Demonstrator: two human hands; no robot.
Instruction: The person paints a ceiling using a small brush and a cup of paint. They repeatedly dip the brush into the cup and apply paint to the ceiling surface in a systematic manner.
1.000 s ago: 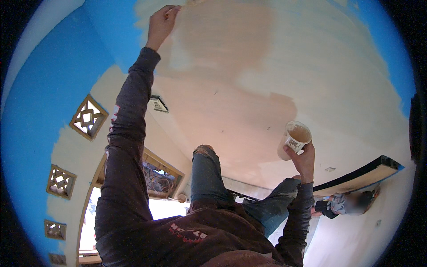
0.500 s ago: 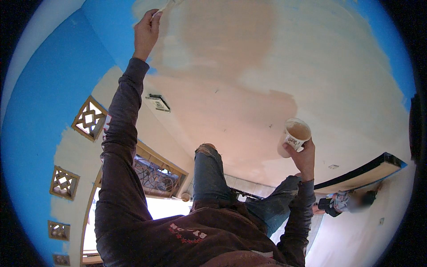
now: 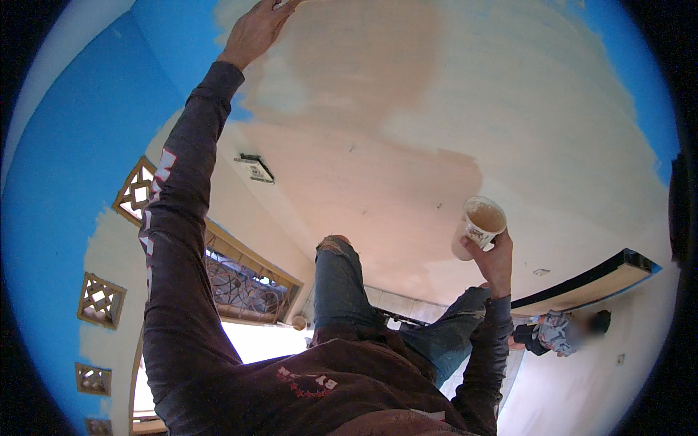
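My left hand [image 3: 256, 30] is raised at the top edge of the view, closed on a pale brush [image 3: 281, 4], whose head is mostly out of sight, against a large surface [image 3: 363, 65] patched with beige and pinkish paint, bordered by bright blue. Whether the bristles touch it I cannot tell. My right hand [image 3: 493, 260] grips a white plastic cup [image 3: 462, 240] with its mouth tilted toward me and beige paint coating its inside.
Lattice vent blocks [image 3: 100, 299] line the blue-and-beige wall on the left, beside a grilled window [image 3: 247, 280] above a bright opening. My bent knees show below. A long dark-edged ledge [image 3: 582, 287] runs at the right, with another person [image 3: 552, 334] near it. A square fixture [image 3: 254, 168] sits centre-left.
My left hand swung left and down, then moved back up to the top edge with the brush. The cup in my right hand shifted slightly. The other person moved a little.
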